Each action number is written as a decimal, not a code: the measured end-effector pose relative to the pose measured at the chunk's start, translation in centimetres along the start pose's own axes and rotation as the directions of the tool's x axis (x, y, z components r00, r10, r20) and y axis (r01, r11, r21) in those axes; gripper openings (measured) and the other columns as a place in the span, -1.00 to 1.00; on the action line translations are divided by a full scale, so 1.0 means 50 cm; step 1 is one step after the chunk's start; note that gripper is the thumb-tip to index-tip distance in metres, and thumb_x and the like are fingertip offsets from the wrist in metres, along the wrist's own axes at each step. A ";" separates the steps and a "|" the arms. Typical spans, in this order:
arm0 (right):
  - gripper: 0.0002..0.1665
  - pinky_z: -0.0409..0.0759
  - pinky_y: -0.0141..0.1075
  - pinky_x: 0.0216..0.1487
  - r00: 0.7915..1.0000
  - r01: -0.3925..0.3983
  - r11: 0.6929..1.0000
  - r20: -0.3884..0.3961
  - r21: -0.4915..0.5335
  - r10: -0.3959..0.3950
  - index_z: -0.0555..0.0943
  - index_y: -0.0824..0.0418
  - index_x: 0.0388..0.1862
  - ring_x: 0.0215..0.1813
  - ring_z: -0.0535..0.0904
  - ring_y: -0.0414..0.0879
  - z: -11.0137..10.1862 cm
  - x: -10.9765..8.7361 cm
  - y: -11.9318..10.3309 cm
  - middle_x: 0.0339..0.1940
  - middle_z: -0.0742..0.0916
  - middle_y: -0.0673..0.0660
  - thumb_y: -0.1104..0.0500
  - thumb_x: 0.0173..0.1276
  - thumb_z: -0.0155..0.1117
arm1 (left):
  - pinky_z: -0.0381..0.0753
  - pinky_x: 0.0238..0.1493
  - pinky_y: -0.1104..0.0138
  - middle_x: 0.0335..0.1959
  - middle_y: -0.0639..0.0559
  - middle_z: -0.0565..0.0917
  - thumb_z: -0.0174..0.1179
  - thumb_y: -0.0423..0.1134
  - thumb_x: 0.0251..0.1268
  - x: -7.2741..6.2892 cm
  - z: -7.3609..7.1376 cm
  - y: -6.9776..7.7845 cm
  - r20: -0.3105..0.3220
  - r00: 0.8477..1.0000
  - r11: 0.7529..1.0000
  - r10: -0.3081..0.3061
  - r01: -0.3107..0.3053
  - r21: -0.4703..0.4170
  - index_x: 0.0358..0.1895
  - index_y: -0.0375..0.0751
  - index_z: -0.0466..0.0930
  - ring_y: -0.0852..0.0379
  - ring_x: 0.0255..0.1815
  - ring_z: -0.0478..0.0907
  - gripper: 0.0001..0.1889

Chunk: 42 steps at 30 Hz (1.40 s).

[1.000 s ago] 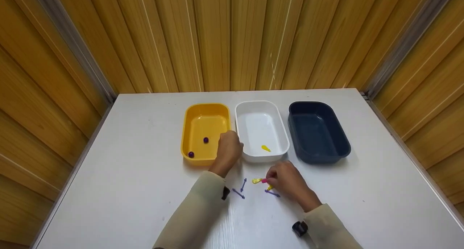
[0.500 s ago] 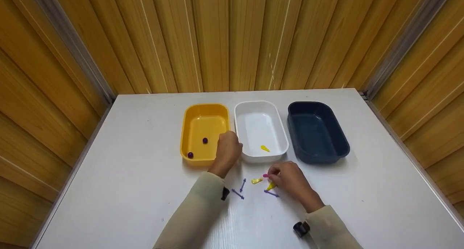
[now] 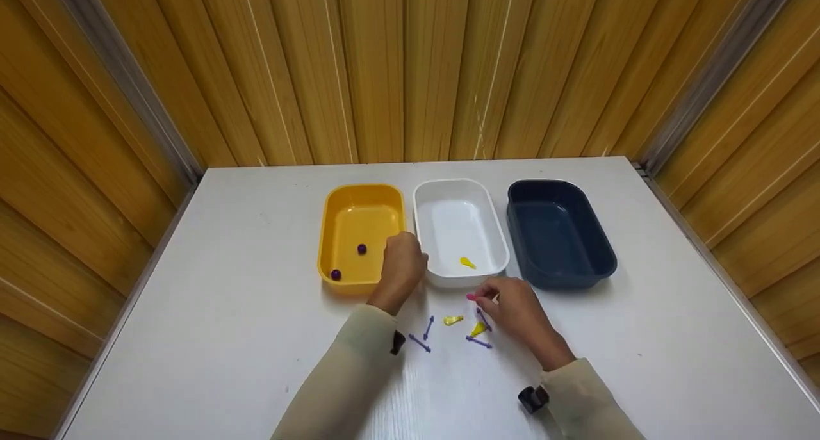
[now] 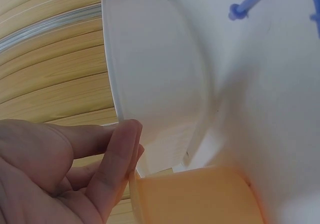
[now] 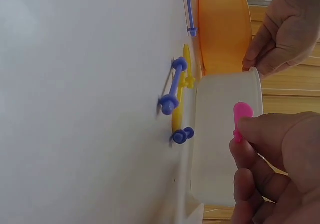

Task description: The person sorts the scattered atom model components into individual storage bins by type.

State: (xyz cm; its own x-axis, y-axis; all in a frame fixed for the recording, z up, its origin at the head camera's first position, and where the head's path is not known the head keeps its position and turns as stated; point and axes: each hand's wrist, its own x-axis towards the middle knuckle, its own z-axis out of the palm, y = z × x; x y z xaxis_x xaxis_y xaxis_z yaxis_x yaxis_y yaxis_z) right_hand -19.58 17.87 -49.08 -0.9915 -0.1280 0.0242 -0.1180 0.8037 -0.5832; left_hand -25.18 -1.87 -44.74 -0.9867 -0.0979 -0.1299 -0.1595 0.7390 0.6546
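My right hand (image 3: 516,309) pinches a small pink plastic paddle-shaped piece (image 5: 243,115) between thumb and fingertips, just in front of the white bin (image 3: 437,278). Below it on the table lie yellow pieces (image 3: 453,320) of a teardrop shape and several purple double-ended pegs (image 3: 419,342). My left hand (image 3: 403,267) grips the right rim of the yellow bin (image 4: 200,194), close beside the white bin; its fingertips are partly hidden in the left wrist view. Two dark purple beads (image 3: 362,249) lie in the yellow bin. One yellow piece (image 3: 467,262) lies in the white bin.
A dark blue bin (image 3: 560,235) stands to the right of the white one, all three in a row toward the back of the white table (image 3: 224,299). Wood-look panels (image 3: 384,68) rise behind and at both sides.
My right hand has lifted the pink piece off the loose pieces and moved it toward the white bin, uncovering a purple peg and a yellow piece. My left hand stays in place.
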 end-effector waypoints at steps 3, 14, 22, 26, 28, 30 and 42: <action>-0.97 0.50 -0.37 -0.30 1.000 -0.004 1.000 -0.018 0.004 0.004 0.77 0.16 -0.31 -0.30 0.53 -0.14 -0.005 0.001 -0.003 -0.38 0.77 -0.03 0.23 0.27 0.47 | 0.48 -0.53 0.44 -0.52 -0.07 0.61 0.20 -0.39 0.40 -0.001 -0.001 0.000 0.001 1.000 1.000 -0.004 0.004 0.000 0.01 -0.39 0.71 0.06 -0.51 0.59 -0.78; -0.94 0.54 -0.30 -0.22 0.994 -0.019 0.999 -0.104 0.031 0.022 0.77 0.16 -0.25 -0.26 0.55 -0.07 -0.023 0.022 -0.006 -0.32 0.79 0.06 0.21 0.31 0.44 | 0.53 -0.48 0.45 -0.48 -0.06 0.63 0.19 -0.39 0.41 -0.005 -0.001 0.003 0.012 0.999 0.999 -0.033 0.034 -0.019 0.05 -0.35 0.69 0.07 -0.45 0.63 -0.77; -0.94 0.49 -0.35 -0.31 0.986 -0.010 0.998 -0.165 0.056 0.019 0.74 0.24 -0.30 -0.31 0.55 -0.04 -0.038 0.031 -0.009 -0.34 0.79 0.14 0.25 0.31 0.38 | 0.49 -0.51 0.42 -0.45 -0.09 0.65 0.21 -0.40 0.38 -0.005 0.003 0.002 -0.042 0.999 1.000 0.010 -0.009 0.025 0.02 -0.40 0.70 0.04 -0.47 0.60 -0.77; -0.92 0.48 -0.36 -0.34 0.981 -0.025 0.998 -0.189 0.062 0.036 0.74 0.24 -0.28 -0.31 0.55 -0.04 -0.043 0.042 -0.012 -0.32 0.79 0.16 0.25 0.31 0.36 | 0.51 -0.50 0.42 -0.45 -0.08 0.65 0.19 -0.41 0.40 -0.006 0.002 0.003 -0.026 1.000 1.000 -0.006 0.005 -0.008 0.07 -0.38 0.69 0.05 -0.45 0.61 -0.75; -0.91 0.47 -0.35 -0.35 0.978 -0.035 0.998 -0.204 0.055 0.046 0.74 0.25 -0.27 -0.33 0.54 -0.03 -0.044 0.048 -0.012 -0.32 0.79 0.16 0.24 0.32 0.36 | 0.52 -0.49 0.42 -0.46 -0.07 0.65 0.18 -0.40 0.41 -0.006 0.002 0.003 -0.019 1.000 1.000 -0.016 0.016 -0.017 0.07 -0.36 0.68 0.06 -0.46 0.62 -0.75; -0.89 0.46 -0.34 -0.35 0.973 -0.047 0.998 -0.222 0.049 0.057 0.74 0.25 -0.26 -0.34 0.54 -0.02 -0.045 0.055 -0.012 -0.33 0.78 0.17 0.22 0.32 0.36 | 0.52 -0.49 0.42 -0.47 -0.06 0.65 0.18 -0.40 0.41 -0.007 0.003 0.004 -0.016 1.000 1.000 -0.022 0.022 -0.019 0.07 -0.36 0.69 0.07 -0.48 0.62 -0.75; -0.87 0.51 -0.29 -0.28 0.962 -0.063 0.997 -0.264 0.043 0.072 0.75 0.25 -0.29 -0.32 0.60 0.00 -0.040 0.061 -0.003 -0.40 0.77 0.14 0.19 0.29 0.39 | 0.53 -0.45 0.41 -0.45 -0.07 0.63 0.19 -0.40 0.40 -0.002 0.003 0.001 -0.026 1.000 1.000 0.002 -0.002 0.001 0.01 -0.38 0.70 0.06 -0.43 0.60 -0.79</action>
State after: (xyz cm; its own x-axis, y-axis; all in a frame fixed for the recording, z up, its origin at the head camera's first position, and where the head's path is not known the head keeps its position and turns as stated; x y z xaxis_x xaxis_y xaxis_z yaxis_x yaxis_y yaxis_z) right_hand -22.69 18.51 -47.28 -0.9766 0.0884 0.1958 -0.0530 0.7842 -0.6183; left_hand -25.08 -1.74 -44.80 -0.9874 -0.1143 -0.1090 -0.1578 0.7401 0.6538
